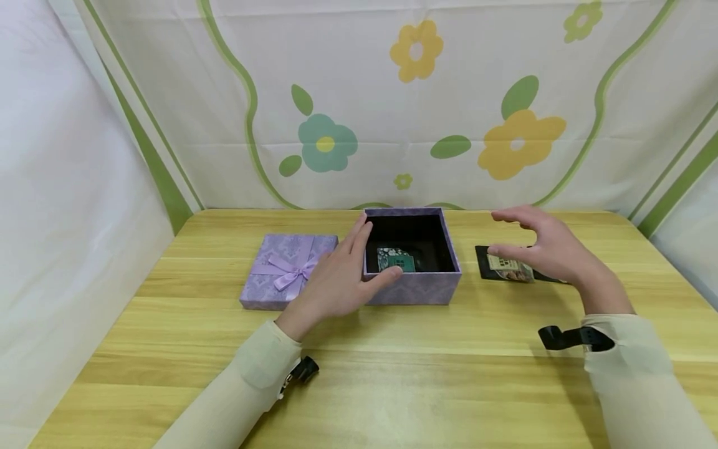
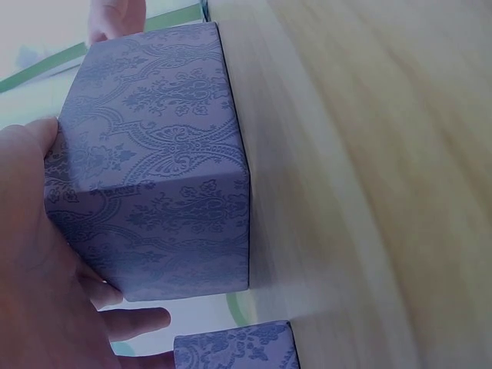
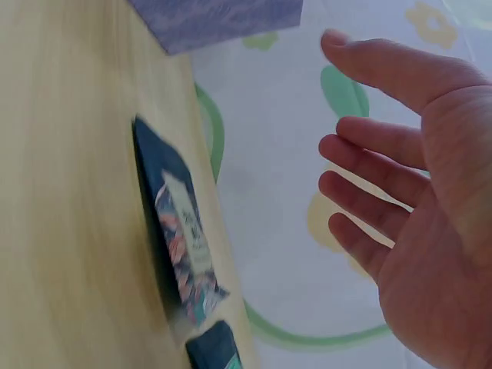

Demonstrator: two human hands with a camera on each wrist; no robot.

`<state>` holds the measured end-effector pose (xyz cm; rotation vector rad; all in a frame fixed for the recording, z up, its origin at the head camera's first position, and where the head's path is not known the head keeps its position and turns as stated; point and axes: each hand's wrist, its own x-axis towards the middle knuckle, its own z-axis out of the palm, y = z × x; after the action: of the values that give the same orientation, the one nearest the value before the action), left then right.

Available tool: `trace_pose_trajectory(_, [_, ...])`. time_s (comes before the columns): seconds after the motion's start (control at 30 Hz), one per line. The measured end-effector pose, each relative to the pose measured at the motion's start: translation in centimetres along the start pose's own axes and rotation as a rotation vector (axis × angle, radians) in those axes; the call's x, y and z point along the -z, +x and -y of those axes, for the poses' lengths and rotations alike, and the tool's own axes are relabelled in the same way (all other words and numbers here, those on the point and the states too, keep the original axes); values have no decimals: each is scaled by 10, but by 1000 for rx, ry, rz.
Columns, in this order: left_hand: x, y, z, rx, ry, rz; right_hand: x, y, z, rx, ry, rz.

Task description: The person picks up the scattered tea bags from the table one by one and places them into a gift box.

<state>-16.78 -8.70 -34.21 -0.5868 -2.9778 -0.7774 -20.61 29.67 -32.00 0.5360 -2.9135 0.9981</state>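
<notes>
My left hand (image 1: 342, 274) lies along the left side of a purple patterned box (image 1: 412, 290). Its fingers are straight and touch the left wall, while the thumb reaches over the front rim. The box stands lidless; inside its black interior lies a small green and floral packet (image 1: 401, 260). To the right, my right hand (image 1: 552, 246) hovers with thumb and fingers spread, holding nothing. Beneath it on the table is a dark flat packet with a pale label and floral print (image 3: 184, 238). Another dark packet (image 3: 215, 346) lies close by, partly hidden by the hand in the head view.
Left of the box sits its purple lid (image 1: 266, 265) with a ribbon bow, partly covered by my left hand. A white curtain with printed flowers (image 1: 359, 75) hangs behind the wooden table (image 1: 392, 386). Both wrists wear black straps.
</notes>
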Motion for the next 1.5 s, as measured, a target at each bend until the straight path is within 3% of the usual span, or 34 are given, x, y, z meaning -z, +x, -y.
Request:
trace_pose_trajectory(0.23, [-1,2,-2,-3,-9,6,3,-4,-26,-87,-71,112])
trace_pose_trajectory(0.6, [1,-1,2,-2,-9,0,-9,3,-48,-73,-107,231])
trace_pose_trajectory(1.5, [1,0,1,1,-4,6,-12,1,-54,-73,-134,248])
